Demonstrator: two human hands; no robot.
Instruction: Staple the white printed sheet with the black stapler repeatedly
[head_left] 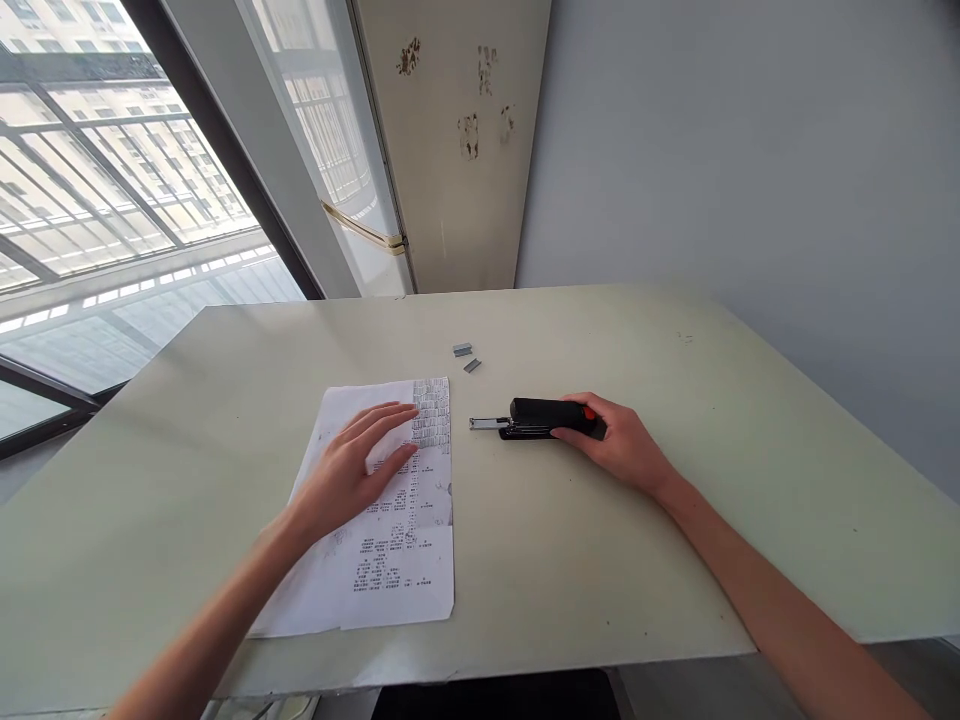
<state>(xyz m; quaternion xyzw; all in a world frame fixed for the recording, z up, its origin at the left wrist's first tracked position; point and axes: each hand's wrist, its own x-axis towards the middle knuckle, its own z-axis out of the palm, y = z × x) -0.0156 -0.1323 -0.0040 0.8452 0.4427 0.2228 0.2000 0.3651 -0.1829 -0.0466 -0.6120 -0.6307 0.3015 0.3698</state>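
My left hand [364,460] rests on a sheet of printed paper [405,570], its fingers spread and pointing right. My right hand [619,440] grips the rear end of a black stapler [547,415] with a red spot near the thumb and fingers. The stapler lies sideways to the right of the paper, with its metal staple tray sticking out at the left end. Two small strips of staples [463,350] lie on the table beyond the paper and the stapler.
The pale table [600,570] fills the lower view, its front edge close to me. Behind it stand a fridge-like cabinet [457,200] with a handle and a grey wall [712,160]. A window [97,160] is at the left, and a dark seat [495,695] shows below.
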